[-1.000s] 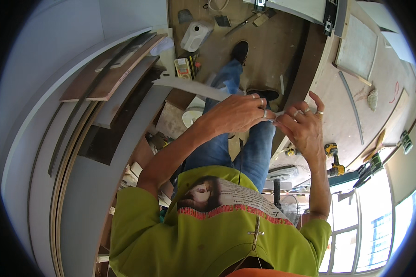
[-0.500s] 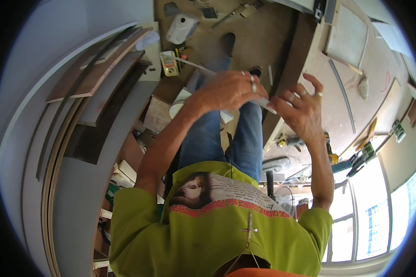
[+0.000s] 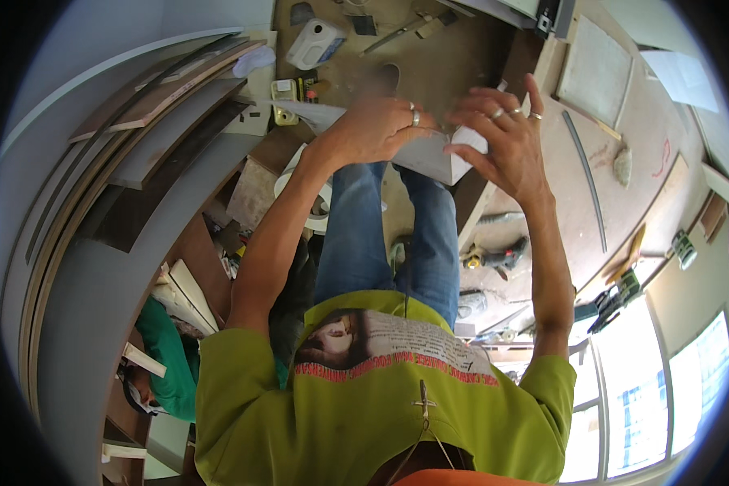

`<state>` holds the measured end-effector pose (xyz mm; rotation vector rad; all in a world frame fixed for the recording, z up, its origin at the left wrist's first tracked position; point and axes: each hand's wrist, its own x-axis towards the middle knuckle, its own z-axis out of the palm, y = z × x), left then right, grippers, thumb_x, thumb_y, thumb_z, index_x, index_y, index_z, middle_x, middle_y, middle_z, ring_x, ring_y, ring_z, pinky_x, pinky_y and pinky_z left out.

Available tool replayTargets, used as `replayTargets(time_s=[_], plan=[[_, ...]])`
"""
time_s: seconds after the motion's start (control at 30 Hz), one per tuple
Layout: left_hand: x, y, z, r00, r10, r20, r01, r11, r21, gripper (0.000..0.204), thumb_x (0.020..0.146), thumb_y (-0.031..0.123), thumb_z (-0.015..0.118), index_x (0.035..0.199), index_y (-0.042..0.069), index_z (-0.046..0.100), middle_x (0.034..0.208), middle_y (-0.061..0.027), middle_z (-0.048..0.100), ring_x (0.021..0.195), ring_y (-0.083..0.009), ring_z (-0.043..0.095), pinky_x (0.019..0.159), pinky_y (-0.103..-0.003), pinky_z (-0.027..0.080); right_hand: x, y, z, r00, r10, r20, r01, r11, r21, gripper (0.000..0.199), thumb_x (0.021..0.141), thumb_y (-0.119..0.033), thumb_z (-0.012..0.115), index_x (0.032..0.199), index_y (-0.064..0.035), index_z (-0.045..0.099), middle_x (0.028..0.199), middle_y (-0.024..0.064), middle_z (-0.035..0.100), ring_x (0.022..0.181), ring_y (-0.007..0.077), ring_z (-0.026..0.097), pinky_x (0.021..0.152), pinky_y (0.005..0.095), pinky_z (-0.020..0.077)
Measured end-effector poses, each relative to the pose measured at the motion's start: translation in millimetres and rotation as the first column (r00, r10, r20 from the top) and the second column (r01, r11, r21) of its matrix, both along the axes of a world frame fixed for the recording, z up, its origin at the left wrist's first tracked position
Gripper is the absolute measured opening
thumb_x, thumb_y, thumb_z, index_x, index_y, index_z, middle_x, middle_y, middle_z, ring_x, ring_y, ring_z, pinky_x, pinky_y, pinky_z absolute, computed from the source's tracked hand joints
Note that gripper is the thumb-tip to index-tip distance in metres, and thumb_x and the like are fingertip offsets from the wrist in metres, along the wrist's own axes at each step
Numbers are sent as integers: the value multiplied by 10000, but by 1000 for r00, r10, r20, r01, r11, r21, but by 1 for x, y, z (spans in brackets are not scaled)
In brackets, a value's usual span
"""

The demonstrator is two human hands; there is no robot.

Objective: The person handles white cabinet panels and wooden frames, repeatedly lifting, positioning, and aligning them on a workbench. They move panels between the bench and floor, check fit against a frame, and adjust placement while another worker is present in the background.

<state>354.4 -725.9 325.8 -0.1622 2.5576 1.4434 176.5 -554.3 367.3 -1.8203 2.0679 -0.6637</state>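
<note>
My left hand (image 3: 377,130) is closed on a long, thin pale panel (image 3: 433,159), its fingers bent over the top edge. One end of the panel shows left of my wrist, and the other reaches toward my right hand. At the panel's right end is my right hand (image 3: 506,138), thumb and fingers curled round a small white piece (image 3: 470,140), perhaps folded paper or a pad; its kind is unclear. Both hands wear rings and are raised above my knees. Part of the panel is hidden behind my left hand and forearm.
Long boards (image 3: 130,162) lean in a stack at the left. A white bucket (image 3: 320,212) stands beside my leg, a white jug (image 3: 316,44) beyond. A power drill (image 3: 498,257) and a grey strip (image 3: 585,180) lie on the right. A person in green (image 3: 168,368) is at lower left.
The panel has turned from nearly edge-on to show more of its face. My right hand has moved slightly up and left, and the white piece shows in its fingers. The person in green has come into view.
</note>
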Motion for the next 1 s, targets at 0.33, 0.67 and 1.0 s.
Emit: replayTargets(time_s=[0.33, 0.67, 1.0], plan=[[121, -74, 36, 721, 689, 80, -688, 725, -37, 203, 949, 68, 578, 1121, 9, 669, 1017, -109, 687, 956, -181, 631, 875, -319, 491, 6, 3, -273, 334, -759, 558, 801, 541, 257, 239, 931, -233, 650, 1085, -52, 674, 1049, 126, 699, 929, 210, 650, 847, 327, 502], [235, -150, 3, 360, 914, -186, -893, 280, -352, 178, 996, 231, 543, 1037, 57, 548, 974, -6, 563, 898, -87, 495, 798, -258, 419, 170, -94, -586, 825, -474, 308, 239, 786, 570, 210, 892, -201, 619, 1073, -99, 643, 1023, 140, 690, 963, 328, 676, 842, 428, 535], [297, -159, -44, 343, 916, -207, -908, 266, -325, 344, 1029, 265, 522, 1341, 121, 518, 1341, -86, 553, 1198, -187, 533, 1043, -404, 413, 205, -139, -725, 999, 35, 6, -34, 899, 437, 315, 904, -164, 527, 1208, -189, 606, 1306, 131, 553, 1188, 323, 560, 1011, 510, 419]])
